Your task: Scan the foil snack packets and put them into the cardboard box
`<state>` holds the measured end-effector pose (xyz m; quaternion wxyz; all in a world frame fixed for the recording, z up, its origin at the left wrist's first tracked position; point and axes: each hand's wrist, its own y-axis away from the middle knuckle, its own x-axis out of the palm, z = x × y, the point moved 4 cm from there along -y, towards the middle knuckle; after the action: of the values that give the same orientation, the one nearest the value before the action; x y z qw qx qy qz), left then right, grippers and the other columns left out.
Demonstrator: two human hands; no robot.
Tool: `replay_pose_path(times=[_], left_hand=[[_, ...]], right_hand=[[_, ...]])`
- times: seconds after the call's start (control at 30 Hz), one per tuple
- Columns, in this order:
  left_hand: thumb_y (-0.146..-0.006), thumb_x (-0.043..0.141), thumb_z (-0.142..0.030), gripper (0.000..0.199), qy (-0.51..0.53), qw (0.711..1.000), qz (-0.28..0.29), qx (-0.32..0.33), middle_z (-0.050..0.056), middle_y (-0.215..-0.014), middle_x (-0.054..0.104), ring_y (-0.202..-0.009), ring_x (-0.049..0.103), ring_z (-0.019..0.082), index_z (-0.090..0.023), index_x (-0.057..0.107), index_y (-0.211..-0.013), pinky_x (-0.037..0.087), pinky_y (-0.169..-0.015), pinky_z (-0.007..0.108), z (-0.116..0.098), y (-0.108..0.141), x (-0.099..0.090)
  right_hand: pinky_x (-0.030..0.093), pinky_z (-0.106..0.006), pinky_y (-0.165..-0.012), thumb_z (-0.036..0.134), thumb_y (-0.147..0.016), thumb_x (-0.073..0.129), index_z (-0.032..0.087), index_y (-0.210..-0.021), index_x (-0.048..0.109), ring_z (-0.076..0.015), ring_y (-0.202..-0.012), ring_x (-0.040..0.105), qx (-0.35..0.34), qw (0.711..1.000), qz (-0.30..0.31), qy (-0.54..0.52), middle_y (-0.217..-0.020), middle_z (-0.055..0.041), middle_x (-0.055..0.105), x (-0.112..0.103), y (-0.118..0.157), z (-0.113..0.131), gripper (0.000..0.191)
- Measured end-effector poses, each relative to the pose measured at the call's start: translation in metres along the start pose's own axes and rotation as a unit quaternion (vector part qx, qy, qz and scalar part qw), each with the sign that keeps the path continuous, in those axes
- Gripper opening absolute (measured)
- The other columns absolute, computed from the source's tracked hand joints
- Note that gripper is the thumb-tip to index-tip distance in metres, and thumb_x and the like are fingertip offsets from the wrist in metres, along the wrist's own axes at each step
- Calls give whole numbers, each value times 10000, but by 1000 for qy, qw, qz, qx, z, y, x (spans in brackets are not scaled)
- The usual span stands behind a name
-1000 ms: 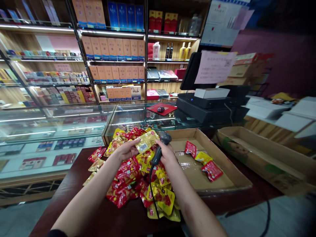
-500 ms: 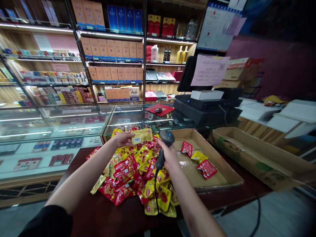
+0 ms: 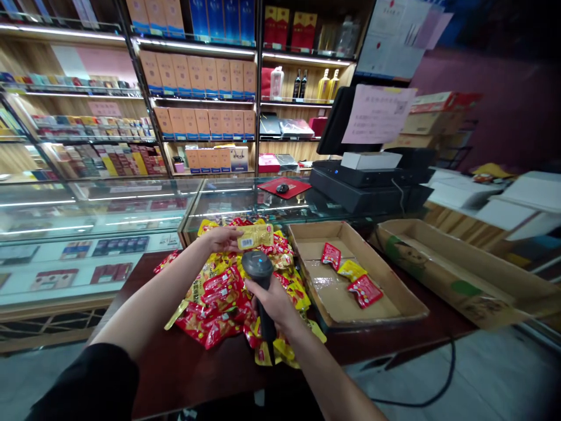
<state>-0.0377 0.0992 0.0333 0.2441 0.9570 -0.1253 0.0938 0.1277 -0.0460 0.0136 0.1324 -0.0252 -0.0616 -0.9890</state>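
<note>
My left hand [image 3: 223, 240] pinches the end of a gold snack packet [image 3: 258, 236], its white barcode label turned up toward me. In my right hand [image 3: 275, 301] is a black barcode scanner [image 3: 258, 266], fingers closed around its handle; its head is just below the packet, close to the label. Under both hands spreads a heap of red and yellow snack packets [image 3: 221, 292]. To the right, a shallow cardboard box [image 3: 315, 292] holds a red packet [image 3: 332, 256], a yellow packet [image 3: 352, 270] and another red packet [image 3: 365, 290].
A second cardboard tray [image 3: 438, 269] lies farther right. Behind the heap is a glass counter [image 3: 232, 202] with a mouse [image 3: 283, 187] on a red mat [image 3: 298, 190]. A monitor [image 3: 337, 123] and a black cash drawer [image 3: 363, 190] stand at the back right. Stocked shelves line the wall.
The scanner in my right hand has moved left and down, from beside the gold packet to below its label. My left hand keeps holding the packet. The view has shifted slightly.
</note>
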Motion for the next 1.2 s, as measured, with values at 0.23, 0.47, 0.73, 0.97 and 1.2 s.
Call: replay_pose_path(times=[0.23,0.47,0.73,0.97,1.2], left_hand=[[-788,638,-147,207,0,1000,1,-5,87,-825,692,-703,700,221,-154,502,-944,582,-632,395,6,-2,-4],[-802,613,-137,174,-7,1000,-3,-12,72,-819,688,-657,696,195,-156,516,-946,584,-607,360,12,-1,-1],[-742,686,-147,237,-10,1000,-9,-11,74,-821,686,-648,691,196,-159,507,-896,574,-571,320,12,4,0],[-735,712,-248,340,-35,998,-51,-4,68,-793,692,-658,684,198,-174,528,-1011,566,-574,311,13,6,-2],[-758,683,-182,248,-15,1000,3,-8,84,-823,689,-665,694,207,-156,513,-938,582,-600,363,13,4,-4]], right_hand=[[445,-259,-512,451,-722,635,180,-845,635,-152,-507,558,-28,998,-41,36,-510,18,592,-1,2,-2,298],[479,-273,-586,449,-710,646,169,-946,646,-182,-623,615,-44,998,-41,24,-589,0,640,0,2,-1,366],[431,-237,-487,469,-721,626,168,-862,630,-135,-479,545,-29,999,-32,31,-500,25,575,1,3,-2,332],[369,-220,-400,490,-747,596,182,-735,564,-110,-374,470,-22,998,-30,44,-429,42,506,2,4,-5,310],[387,-250,-415,451,-732,600,187,-722,562,-122,-377,471,-7,1000,-22,6,-458,38,520,3,2,-5,267]])
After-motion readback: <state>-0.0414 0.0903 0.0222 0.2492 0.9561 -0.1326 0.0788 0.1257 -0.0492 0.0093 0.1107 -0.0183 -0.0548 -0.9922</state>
